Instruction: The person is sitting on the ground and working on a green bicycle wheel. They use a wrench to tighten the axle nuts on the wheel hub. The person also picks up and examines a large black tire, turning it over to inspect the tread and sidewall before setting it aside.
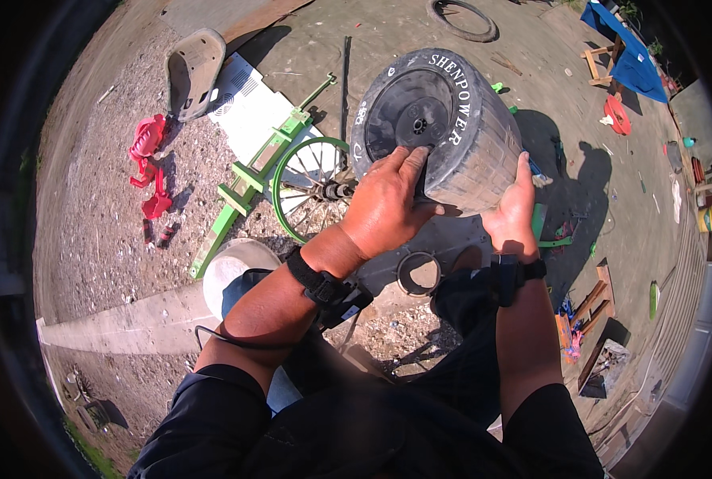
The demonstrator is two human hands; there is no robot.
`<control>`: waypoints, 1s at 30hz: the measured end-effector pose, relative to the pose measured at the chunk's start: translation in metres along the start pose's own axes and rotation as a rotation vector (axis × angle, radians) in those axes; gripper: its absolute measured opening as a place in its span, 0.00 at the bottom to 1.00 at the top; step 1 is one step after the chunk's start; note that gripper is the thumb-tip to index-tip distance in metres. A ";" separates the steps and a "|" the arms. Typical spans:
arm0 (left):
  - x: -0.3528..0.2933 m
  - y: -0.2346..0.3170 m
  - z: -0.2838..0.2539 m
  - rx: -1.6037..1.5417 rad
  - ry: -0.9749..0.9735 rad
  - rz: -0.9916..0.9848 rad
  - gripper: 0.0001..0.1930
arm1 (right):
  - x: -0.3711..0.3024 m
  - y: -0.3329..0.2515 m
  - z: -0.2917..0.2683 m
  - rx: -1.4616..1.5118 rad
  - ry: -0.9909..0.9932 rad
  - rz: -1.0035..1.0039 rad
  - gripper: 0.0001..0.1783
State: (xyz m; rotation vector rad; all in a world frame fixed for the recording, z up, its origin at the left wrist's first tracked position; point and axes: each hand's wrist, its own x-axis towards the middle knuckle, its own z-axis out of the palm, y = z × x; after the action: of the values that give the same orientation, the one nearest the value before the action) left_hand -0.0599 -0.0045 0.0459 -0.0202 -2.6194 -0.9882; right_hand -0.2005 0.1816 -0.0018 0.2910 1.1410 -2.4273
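Note:
A wide, dusty black toy-car wheel (483,152) is held up in front of me, its dished hub side turned toward me and to the left. My left hand (392,195) grips its lower rim, fingers reaching into the recess and thumb along the bottom edge. Against the lower right of the treaded side rests my right hand (512,206), thumb pointing up; its other fingers are hidden behind the wheel. Just left of the wheel is a green-rimmed spoked wheel (311,190) with a dark hub, next to a green metal frame (248,180).
Past the frame lie a white board (256,120) and a grey plastic seat (194,73). Red plastic pieces (150,144) lie on gravel at left. A pale round stool (232,267) and a ring-shaped part (418,273) are near my legs. Wooden pieces (594,305) lie at right, a tyre (464,20) far off.

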 end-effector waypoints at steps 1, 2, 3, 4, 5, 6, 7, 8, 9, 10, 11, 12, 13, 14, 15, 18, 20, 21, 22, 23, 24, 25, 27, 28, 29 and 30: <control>0.000 -0.001 0.000 -0.006 -0.005 -0.003 0.44 | -0.001 0.000 0.003 -0.003 0.015 0.008 0.32; 0.000 -0.001 0.000 -0.012 -0.011 -0.006 0.44 | -0.004 0.000 0.008 -0.006 0.031 0.016 0.33; 0.000 -0.001 -0.001 -0.017 -0.013 -0.010 0.44 | -0.005 0.000 0.010 -0.009 0.046 0.023 0.34; 0.000 -0.001 -0.001 -0.024 -0.014 -0.012 0.44 | -0.005 0.000 0.011 -0.011 0.049 0.021 0.34; 0.000 -0.001 -0.001 -0.031 -0.016 -0.015 0.44 | -0.005 0.000 0.011 -0.014 0.053 0.020 0.34; 0.000 -0.001 0.000 -0.013 -0.004 0.003 0.44 | -0.006 0.000 0.011 -0.017 0.056 0.018 0.34; -0.001 -0.002 0.001 0.005 0.007 0.019 0.44 | -0.007 -0.001 0.012 -0.020 0.061 0.022 0.34; -0.001 -0.003 0.002 0.023 0.018 0.035 0.43 | -0.008 -0.002 0.014 -0.023 0.067 0.027 0.34; -0.001 -0.003 0.002 0.028 0.023 0.034 0.43 | -0.009 -0.002 0.015 -0.026 0.073 0.032 0.34; -0.001 -0.002 0.002 0.032 0.028 0.035 0.43 | -0.008 -0.002 0.015 -0.030 0.074 0.032 0.34; -0.001 -0.002 0.002 0.036 0.033 0.035 0.43 | -0.008 -0.002 0.014 -0.033 0.074 0.032 0.34; -0.001 -0.001 0.001 0.024 0.026 0.030 0.43 | -0.007 -0.002 0.014 -0.036 0.075 0.032 0.34; 0.000 -0.001 0.001 0.011 0.019 0.025 0.43 | -0.008 -0.002 0.013 -0.031 0.064 0.037 0.34; 0.000 -0.001 0.000 -0.001 0.012 0.020 0.43 | -0.009 -0.002 0.013 -0.026 0.053 0.042 0.33; -0.001 -0.001 0.001 0.003 0.019 0.023 0.43 | -0.009 -0.002 0.013 -0.021 0.042 0.047 0.33; 0.000 -0.001 0.002 0.006 0.030 0.030 0.43 | -0.006 -0.002 0.011 -0.026 0.037 0.031 0.33; 0.000 -0.001 0.002 -0.003 0.027 0.027 0.43 | -0.007 -0.002 0.012 -0.028 0.038 0.034 0.33; 0.000 -0.001 0.002 -0.009 0.019 0.020 0.43 | -0.007 -0.002 0.012 -0.030 0.038 0.035 0.33; 0.001 -0.001 0.002 -0.015 0.011 0.013 0.43 | -0.007 -0.002 0.012 -0.029 0.038 0.036 0.33; 0.001 -0.001 0.002 -0.021 0.003 0.006 0.43 | -0.006 -0.003 0.012 -0.029 0.039 0.036 0.33; 0.001 -0.001 0.002 -0.010 0.006 0.011 0.43 | -0.006 -0.003 0.012 -0.028 0.039 0.037 0.33; 0.001 -0.002 0.003 0.001 0.009 0.015 0.43 | -0.006 -0.003 0.012 -0.029 0.038 0.038 0.33; 0.000 -0.001 0.003 0.011 0.004 0.010 0.43 | -0.006 -0.003 0.012 -0.030 0.034 0.040 0.33; 0.001 0.000 0.002 0.008 -0.004 0.002 0.43 | -0.006 -0.003 0.011 -0.032 0.030 0.035 0.33; 0.001 0.000 0.002 0.006 -0.012 -0.006 0.43 | -0.006 -0.003 0.012 -0.035 0.026 0.030 0.33; 0.001 0.000 0.002 0.010 -0.015 -0.008 0.43 | -0.006 -0.003 0.012 -0.037 0.022 0.026 0.33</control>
State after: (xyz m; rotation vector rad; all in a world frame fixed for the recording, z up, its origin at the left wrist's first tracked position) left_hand -0.0617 -0.0029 0.0451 -0.0151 -2.6401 -0.9810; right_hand -0.1969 0.1761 0.0098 0.3199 1.1832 -2.3838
